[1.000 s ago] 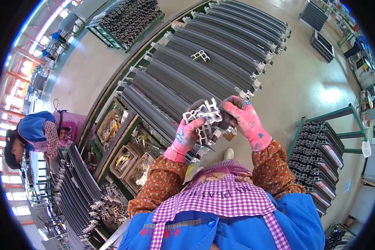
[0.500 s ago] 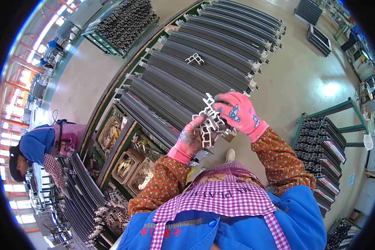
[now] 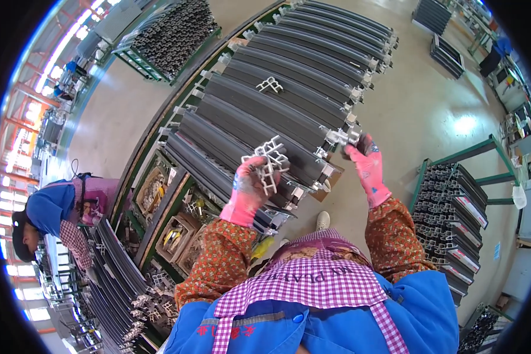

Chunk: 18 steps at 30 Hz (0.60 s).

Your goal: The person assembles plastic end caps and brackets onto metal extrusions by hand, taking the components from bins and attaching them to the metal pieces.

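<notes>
My left hand [image 3: 245, 192], in a pink glove, is closed around a bunch of silver metal corner connectors [image 3: 274, 154]. It holds them above the near part of a row of long dark metal profiles [image 3: 259, 115]. At the profiles' right ends, my right hand [image 3: 369, 171], gloved in pink too, has its fingertips closed on a silver corner connector [image 3: 340, 137]. Whether that connector sits inside the profile end cannot be made out. Similar fittings stick out of neighbouring profile ends. Farther off, a few loose connectors [image 3: 269, 85] lie on top of the profiles.
Small-parts bins [image 3: 179, 236] stand at the bench's near left. A co-worker [image 3: 56, 206] bends over more profiles on the left. To the right is a green rack [image 3: 454, 158] beside stacked profiles [image 3: 445, 203]; another loaded rack [image 3: 174, 38] stands far left.
My hands have come apart. The right moved right to the profile ends with one connector; the left moved slightly left, keeping the bunch.
</notes>
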Motion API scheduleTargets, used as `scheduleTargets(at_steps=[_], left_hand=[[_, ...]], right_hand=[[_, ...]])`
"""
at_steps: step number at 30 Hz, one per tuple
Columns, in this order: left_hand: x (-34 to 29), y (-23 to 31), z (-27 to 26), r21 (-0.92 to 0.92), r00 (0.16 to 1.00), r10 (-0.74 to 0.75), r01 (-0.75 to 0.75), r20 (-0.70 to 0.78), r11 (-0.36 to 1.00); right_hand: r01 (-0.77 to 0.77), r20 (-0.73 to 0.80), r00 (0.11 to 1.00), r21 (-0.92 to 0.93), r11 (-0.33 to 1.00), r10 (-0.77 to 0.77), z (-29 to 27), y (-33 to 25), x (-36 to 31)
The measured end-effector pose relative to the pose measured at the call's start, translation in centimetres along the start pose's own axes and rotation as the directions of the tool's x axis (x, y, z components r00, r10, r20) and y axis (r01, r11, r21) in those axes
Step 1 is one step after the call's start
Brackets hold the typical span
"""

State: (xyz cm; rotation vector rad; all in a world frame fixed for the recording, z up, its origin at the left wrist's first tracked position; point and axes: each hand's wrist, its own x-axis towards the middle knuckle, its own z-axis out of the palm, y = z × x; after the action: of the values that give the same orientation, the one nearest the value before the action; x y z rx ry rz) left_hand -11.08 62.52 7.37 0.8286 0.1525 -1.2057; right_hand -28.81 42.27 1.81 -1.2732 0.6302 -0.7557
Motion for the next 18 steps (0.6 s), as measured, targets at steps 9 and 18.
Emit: scheduleTargets(at_steps=[9, 18], left_hand=[[11.2, 1.2, 3.8, 0.382, 0.936, 0.296, -0.349, 0.193, 0.856], [17.0, 0.3, 2.8, 0.404, 0.932, 0.299, -0.358, 0.204, 0.842]], right_hand=[[0.021, -0.024, 1.0, 0.157, 0.987, -0.017, -0.8, 8.9, -4.0], [0.156, -0.032, 0.979, -0.518, 0.841, -0.202, -1.1, 6.8, -1.8]])
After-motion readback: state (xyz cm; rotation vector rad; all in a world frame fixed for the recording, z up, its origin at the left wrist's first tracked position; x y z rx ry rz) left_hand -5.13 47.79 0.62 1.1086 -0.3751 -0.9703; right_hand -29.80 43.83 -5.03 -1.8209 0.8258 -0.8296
